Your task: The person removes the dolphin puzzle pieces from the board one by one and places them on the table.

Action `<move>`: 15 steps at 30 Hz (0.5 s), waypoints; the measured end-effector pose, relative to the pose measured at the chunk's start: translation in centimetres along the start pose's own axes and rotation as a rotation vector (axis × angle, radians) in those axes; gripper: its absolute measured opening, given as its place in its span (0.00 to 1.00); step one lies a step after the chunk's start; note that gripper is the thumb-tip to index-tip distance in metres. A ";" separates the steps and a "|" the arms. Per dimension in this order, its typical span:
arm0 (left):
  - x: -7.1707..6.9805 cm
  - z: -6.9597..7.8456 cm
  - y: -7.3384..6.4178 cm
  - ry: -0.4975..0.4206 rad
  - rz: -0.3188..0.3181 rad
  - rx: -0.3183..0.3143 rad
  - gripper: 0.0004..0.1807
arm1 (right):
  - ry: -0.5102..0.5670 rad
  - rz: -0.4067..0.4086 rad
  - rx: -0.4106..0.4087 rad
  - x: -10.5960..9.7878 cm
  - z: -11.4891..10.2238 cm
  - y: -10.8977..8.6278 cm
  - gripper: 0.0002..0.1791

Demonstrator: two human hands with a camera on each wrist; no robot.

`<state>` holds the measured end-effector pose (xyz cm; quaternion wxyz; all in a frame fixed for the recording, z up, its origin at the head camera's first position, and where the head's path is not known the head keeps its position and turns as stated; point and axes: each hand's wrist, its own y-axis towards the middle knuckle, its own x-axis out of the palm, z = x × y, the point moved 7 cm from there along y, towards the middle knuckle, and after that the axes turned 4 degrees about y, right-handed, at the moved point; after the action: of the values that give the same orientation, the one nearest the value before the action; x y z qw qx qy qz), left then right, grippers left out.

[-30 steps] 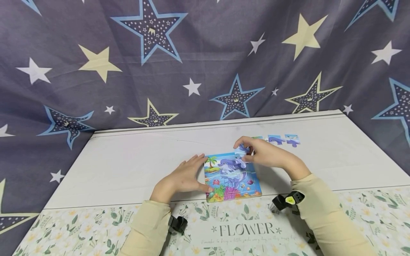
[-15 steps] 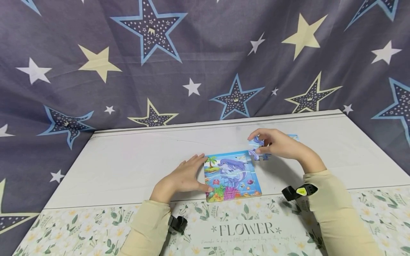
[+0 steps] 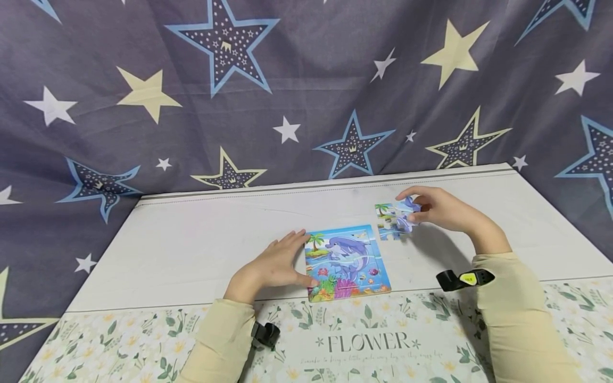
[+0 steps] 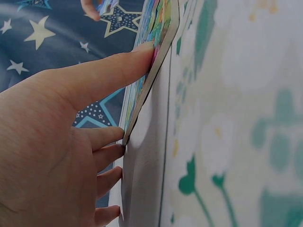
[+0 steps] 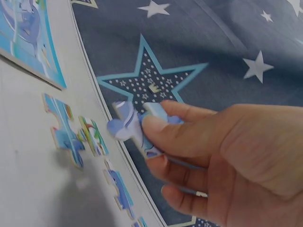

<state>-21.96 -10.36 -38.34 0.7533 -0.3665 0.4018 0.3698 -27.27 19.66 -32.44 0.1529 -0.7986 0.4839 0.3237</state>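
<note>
A square dolphin puzzle board [image 3: 346, 266] lies on the table, with a palm tree and coral in its picture. My left hand [image 3: 273, 263] rests at its left side, thumb on the near left corner and fingertips at the far left one. In the left wrist view the thumb [image 4: 111, 75] reaches straight across to the board's edge. Right of the board, my right hand [image 3: 442, 210] pinches a purple and blue puzzle piece [image 5: 130, 123] between thumb and fingers, above the table. Below it lie a palm tree piece [image 5: 93, 135] and a blue piece [image 5: 65, 127].
A purple dolphin piece [image 5: 120, 189] lies further along the row. The white tabletop [image 3: 201, 234] meets a floral cloth [image 3: 364, 346] at the front. A dark star-patterned curtain [image 3: 306, 80] hangs behind the table. Both wrists wear black straps with cameras.
My right hand has moved right with the puzzle piece, from over the board to over the loose pieces, uncovering the palm tree and blue ones. My left hand has stayed put.
</note>
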 end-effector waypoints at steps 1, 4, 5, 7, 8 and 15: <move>0.0 0.0 0.0 0.000 0.002 0.001 0.59 | 0.003 -0.004 0.010 -0.1 0.3 -0.1 0.22; 0.0 0.0 0.0 0.000 0.005 0.005 0.59 | 0.020 -0.016 0.040 -0.3 1.2 -0.3 0.24; 0.0 0.0 0.0 0.001 0.006 0.007 0.59 | 0.024 -0.019 0.049 -0.4 1.4 -0.4 0.24; 0.0 0.1 0.0 -0.002 0.007 0.008 0.59 | 0.018 -0.024 0.064 -0.5 1.9 -0.5 0.24; 0.0 0.1 0.0 -0.003 0.007 0.007 0.59 | 0.018 -0.026 0.074 -0.5 2.2 -0.6 0.24; 0.1 0.0 0.0 -0.010 0.010 0.001 0.59 | 0.024 -0.032 0.102 -0.2 3.4 -0.6 0.23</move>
<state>-21.97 -10.36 -38.41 0.7537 -0.3621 0.4001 0.3752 -28.07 21.97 -34.89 0.1925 -0.8012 0.4887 0.2865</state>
